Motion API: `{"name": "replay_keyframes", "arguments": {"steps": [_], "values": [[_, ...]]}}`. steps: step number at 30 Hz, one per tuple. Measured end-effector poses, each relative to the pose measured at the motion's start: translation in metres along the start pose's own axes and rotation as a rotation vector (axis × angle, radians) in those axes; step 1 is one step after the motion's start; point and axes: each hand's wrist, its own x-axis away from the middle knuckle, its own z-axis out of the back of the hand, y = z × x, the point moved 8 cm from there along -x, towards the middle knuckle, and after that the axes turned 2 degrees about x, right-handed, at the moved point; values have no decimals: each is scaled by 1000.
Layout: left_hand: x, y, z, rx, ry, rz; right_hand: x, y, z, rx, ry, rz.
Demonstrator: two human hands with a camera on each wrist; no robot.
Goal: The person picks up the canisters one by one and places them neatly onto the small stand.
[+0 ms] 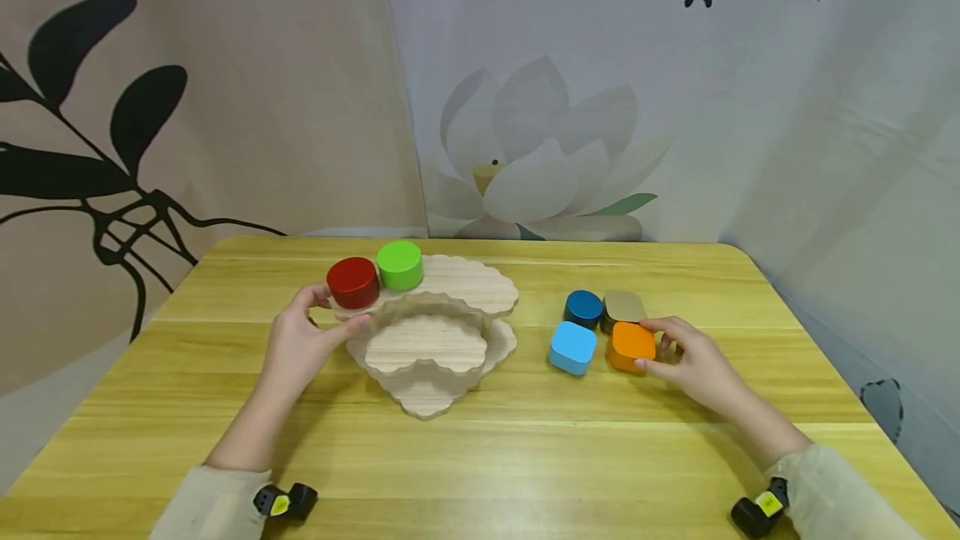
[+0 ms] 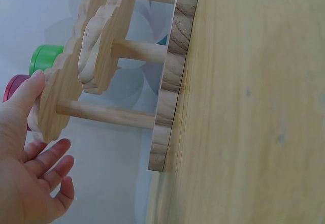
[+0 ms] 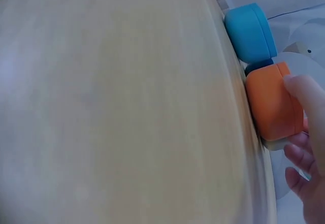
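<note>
The right hand (image 1: pixel 690 363) pinches the orange block (image 1: pixel 632 343) between thumb and fingers on the surface (image 1: pixel 525 473), between its centre and right edge. Any lift should be vertical, clearing the adjacent light blue block (image 1: pixel 573 347) and beige block (image 1: pixel 623 307). The left hand (image 1: pixel 294 347) grasps the wooden stand (image 1: pixel 427 344) toward the far edge; light pressure should avoid nudging the red block (image 1: pixel 353 282).

The orange block (image 1: pixel 632 347) partly hides the gold block (image 1: pixel 624 305). In the right-wrist view, little shows of the dark blue cylinder (image 1: pixel 583 308). The left-wrist view's upper edge crops the tiered wooden stand (image 2: pixel 175 66); the head view crops the desk (image 1: pixel 495 473).
</note>
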Motion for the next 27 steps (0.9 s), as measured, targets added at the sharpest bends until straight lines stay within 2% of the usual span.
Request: {"name": "replay_keyframes", "arguments": {"steps": [6,12,27], "values": [[0,1,0,-4,4,-3,1,-3,0,13,40,39],[0,0,0,-1,3,-4,2,-8,2,15,59,39],[1,1,0,0,4,-1,0,-35,11,7,108,54]]}}
